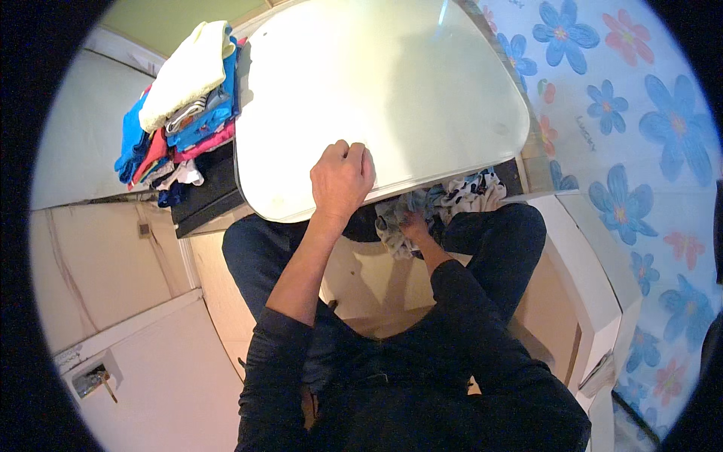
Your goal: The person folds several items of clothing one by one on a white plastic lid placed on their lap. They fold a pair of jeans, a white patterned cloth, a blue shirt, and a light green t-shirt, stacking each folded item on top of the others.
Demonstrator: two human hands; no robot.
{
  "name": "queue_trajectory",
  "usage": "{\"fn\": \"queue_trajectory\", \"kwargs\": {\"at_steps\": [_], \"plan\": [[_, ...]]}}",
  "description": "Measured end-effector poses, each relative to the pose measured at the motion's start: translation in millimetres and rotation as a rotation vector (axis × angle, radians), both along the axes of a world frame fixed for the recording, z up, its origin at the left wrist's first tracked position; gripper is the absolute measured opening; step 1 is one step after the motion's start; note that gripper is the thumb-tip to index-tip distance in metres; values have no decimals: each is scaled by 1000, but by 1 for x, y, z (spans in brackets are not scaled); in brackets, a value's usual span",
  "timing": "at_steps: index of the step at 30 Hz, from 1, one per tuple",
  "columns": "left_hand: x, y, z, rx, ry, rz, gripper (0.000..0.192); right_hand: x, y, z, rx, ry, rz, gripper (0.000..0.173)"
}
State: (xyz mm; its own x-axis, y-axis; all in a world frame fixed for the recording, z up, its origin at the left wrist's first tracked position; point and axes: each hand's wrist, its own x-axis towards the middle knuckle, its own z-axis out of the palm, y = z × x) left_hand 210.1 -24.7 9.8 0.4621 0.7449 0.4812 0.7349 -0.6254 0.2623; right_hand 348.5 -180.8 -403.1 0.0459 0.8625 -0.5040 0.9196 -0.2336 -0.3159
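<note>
A glossy white tabletop (361,113) with rounded corners lies before me, its near edge just beyond my knees. My left hand (342,176) rests on it near that edge, curled into a fist; nothing shows in it, though its fingertips are hidden. Below the edge, my right hand (414,225) grips a crumpled grey patterned cloth (393,223) between my knees, its fingers partly hidden in the folds. Next to this cloth, a white garment with dark spots (477,191) lies bunched, partly under the tabletop.
A tall stack of folded clothes (197,107) stands left of the tabletop on a black surface (209,189). A white cabinet-like piece (576,254) is by my right knee. Beyond it rises a wall with painted flowers (615,195). A pale door (152,373) with a metal latch is lower left.
</note>
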Motion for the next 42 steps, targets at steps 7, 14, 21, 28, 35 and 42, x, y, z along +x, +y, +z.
{"fn": "queue_trajectory", "kwargs": {"at_steps": [7, 14, 21, 28, 35, 42], "plan": [[-11, -5, 6, -52, 37, 23, 11, -24, 10, 68, 91, 322, -156, 58], [-13, 0, 1, -6, -3, -8, 11, -28, -6, 40, 107, 169, -418, 36], [-19, -7, 1, -4, -94, -20, 8, -31, 8, 127, 383, 108, -293, 21], [-44, -36, -16, -109, -398, -84, 12, -25, 12, 271, -49, 1063, -621, 24], [-76, -97, -9, -987, -899, -185, 47, -14, 0, 459, 131, 1574, -585, 22], [-85, -123, 47, -846, -406, -236, 63, -36, 38, 580, 503, 1912, -267, 25]]}}
